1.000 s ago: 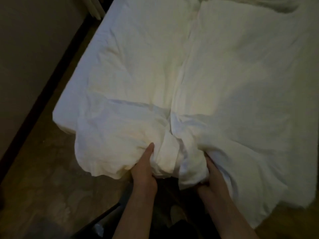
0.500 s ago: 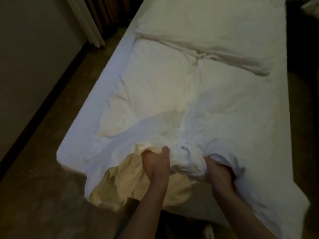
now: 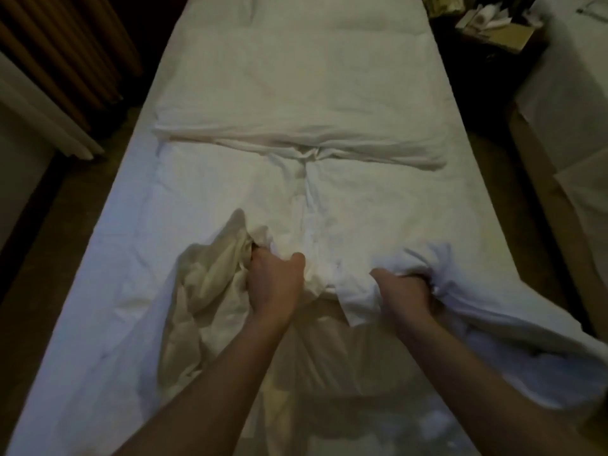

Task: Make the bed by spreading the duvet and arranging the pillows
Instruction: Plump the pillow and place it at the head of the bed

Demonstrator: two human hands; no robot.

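Standing at the foot of the bed (image 3: 108,291), looking up its length. Left hand (image 3: 274,281) clenched round a bunch of the duvet (image 3: 378,205), fingers buried in the cloth, thumb over the top. Right hand (image 3: 406,289) likewise gripping a bunch of the same near edge, fingers curled into the white fabric. Both fists side by side at the duvet's near end, toward the foot of the bed, left near the bed's centre line, right nearer the right edge of the bed. Duvet lying ahead of both hands, long axis running straight away along the bed, a crease down its middle between the fists. Far end folded back on itself in a thick band (image 3: 296,106) across the bed's width, short of the head. Near the left hand, a cream inner layer (image 3: 210,281) spilling out of the white cover toward the foot of the bed. Pillow (image 3: 329,18) probably the pale shape at the very head of the bed, too dim to tell for sure. Judged stage: early, still gathering and straightening. Likely needed next: hands spread apart toward the bed's two sides, edge drawn back toward the foot, neither hand clearly nearer. Risk: inner layer bunching inside the cover.
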